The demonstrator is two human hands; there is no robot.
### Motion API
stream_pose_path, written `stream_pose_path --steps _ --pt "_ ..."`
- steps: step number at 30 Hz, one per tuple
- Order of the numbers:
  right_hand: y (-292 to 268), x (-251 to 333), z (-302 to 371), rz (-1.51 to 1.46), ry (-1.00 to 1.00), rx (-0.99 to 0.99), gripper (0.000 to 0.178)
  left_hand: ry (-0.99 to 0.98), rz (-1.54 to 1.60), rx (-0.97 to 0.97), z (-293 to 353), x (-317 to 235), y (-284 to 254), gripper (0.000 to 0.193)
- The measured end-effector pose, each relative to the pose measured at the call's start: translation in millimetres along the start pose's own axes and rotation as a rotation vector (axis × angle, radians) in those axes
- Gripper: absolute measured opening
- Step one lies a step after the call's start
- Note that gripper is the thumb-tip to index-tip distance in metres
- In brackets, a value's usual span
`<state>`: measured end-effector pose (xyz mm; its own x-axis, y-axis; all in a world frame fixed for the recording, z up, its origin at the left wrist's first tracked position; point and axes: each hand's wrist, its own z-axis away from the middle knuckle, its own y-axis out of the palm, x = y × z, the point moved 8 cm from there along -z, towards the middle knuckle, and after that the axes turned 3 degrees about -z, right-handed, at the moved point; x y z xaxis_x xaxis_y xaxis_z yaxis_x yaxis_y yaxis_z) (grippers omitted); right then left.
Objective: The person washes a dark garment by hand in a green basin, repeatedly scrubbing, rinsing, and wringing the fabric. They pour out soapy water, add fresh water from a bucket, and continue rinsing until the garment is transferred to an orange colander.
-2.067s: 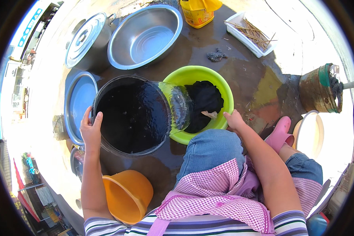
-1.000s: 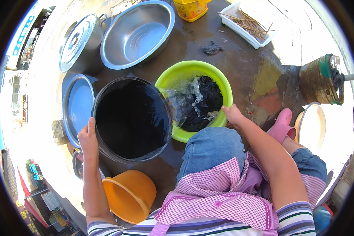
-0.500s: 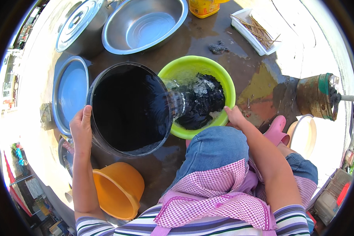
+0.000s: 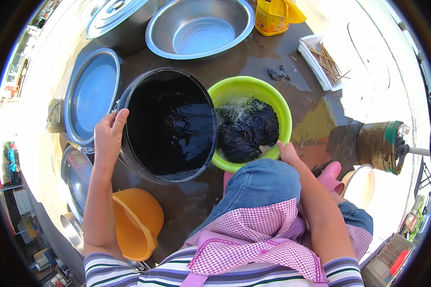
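A big dark bucket (image 4: 172,138) stands tilted left of a lime-green basin (image 4: 286,110), its mouth toward the basin. Dark-looking liquid shows inside it. My left hand (image 4: 109,138) is closed on the bucket's left rim, thumb over the edge. My right hand (image 4: 288,154) pinches the basin's near right rim. In the basin, a heap of dark wet cloth-like material (image 4: 249,131) lies in bubbling water. Part of the basin's left wall is behind the bucket, and my bent knee comes up in front of its near edge.
Beyond stand a lidded metal pot (image 4: 134,28), a wide steel basin (image 4: 201,36) and a yellow jug (image 4: 270,19). A white tray (image 4: 323,62) of sticks and a rusty canister (image 4: 378,146) are at right. An oval basin (image 4: 92,95) and an orange bucket (image 4: 141,215) lie left.
The stream of water from the dark bucket into the green basin has stopped. The bucket's lip has drawn back a little from the basin. Both hands keep their holds.
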<state>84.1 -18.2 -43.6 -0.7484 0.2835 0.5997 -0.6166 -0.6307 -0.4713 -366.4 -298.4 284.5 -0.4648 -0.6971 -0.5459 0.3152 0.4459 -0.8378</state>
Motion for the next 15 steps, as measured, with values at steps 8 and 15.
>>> stream_pose_path --steps 8,15 --pt "-16.4 -19.1 -11.9 0.09 -0.049 0.023 0.059 -0.164 -0.258 0.229 -4.6 -16.5 -6.3 0.075" --pt "-7.1 -53.2 -27.3 -0.1 -0.014 0.09 0.055 -0.058 -0.26 0.029 -12.4 12.0 -36.3 0.055"
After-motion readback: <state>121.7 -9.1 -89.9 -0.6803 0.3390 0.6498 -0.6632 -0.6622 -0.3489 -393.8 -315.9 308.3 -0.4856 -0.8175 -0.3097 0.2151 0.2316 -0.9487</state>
